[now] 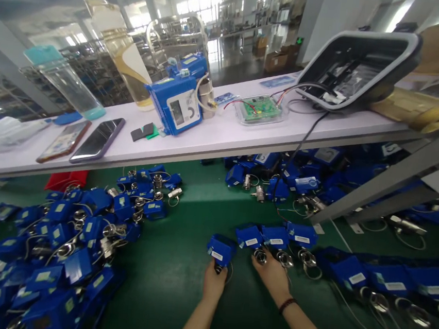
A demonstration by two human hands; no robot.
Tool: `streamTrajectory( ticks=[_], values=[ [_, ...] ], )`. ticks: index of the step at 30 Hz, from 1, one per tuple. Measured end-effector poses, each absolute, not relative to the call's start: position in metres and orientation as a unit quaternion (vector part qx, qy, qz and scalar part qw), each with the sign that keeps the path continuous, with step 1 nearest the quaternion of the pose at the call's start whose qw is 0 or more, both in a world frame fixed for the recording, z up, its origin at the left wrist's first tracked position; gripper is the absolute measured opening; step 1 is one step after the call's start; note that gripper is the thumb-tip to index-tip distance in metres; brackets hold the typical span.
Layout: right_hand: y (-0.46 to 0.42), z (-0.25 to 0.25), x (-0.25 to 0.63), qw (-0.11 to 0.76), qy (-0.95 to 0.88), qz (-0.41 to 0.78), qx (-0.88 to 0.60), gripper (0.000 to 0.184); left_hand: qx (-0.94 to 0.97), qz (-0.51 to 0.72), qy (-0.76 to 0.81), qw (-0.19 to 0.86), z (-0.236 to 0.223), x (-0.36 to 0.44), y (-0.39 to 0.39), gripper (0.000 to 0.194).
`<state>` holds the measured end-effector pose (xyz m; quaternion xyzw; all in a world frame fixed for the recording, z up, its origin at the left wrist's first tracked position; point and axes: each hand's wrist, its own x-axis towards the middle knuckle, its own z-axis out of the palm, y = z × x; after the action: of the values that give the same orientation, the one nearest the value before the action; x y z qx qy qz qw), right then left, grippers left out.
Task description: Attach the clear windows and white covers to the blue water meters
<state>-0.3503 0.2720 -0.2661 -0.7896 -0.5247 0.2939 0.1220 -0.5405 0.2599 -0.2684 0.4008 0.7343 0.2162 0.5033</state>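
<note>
On the green bench top, my left hand is closed around the metal base of a small blue meter unit with a white label. My right hand reaches into a row of similar blue units and its fingers pinch at the round metal fitting under one of them. A dark bracelet and a thin bangle sit on the right wrist.
A big heap of blue units fills the left. More lie in a row at the right and under the white shelf. The shelf carries two phones, a blue meter, a circuit board and a dark housing.
</note>
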Motion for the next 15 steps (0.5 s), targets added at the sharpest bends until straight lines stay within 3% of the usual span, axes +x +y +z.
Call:
streamTrajectory(
  ticks=[3,11,15],
  values=[
    [0.270,-0.268,-0.352,0.129,-0.524,0.293,-0.790,0.029,0.391,0.214,0.763,0.467,-0.270,-0.518,0.277,0.035],
    [0.262,-0.268,-0.356,0.114,-0.607,0.247,-0.747,0.020,0.393,0.212,0.764,0.466,-0.265,-0.480,0.310,0.036],
    [0.261,-0.308,-0.338,0.063,-0.730,0.152,-0.663,0.041,0.407,0.214,0.735,0.499,-0.260,-0.507,0.306,0.018]
  ],
)
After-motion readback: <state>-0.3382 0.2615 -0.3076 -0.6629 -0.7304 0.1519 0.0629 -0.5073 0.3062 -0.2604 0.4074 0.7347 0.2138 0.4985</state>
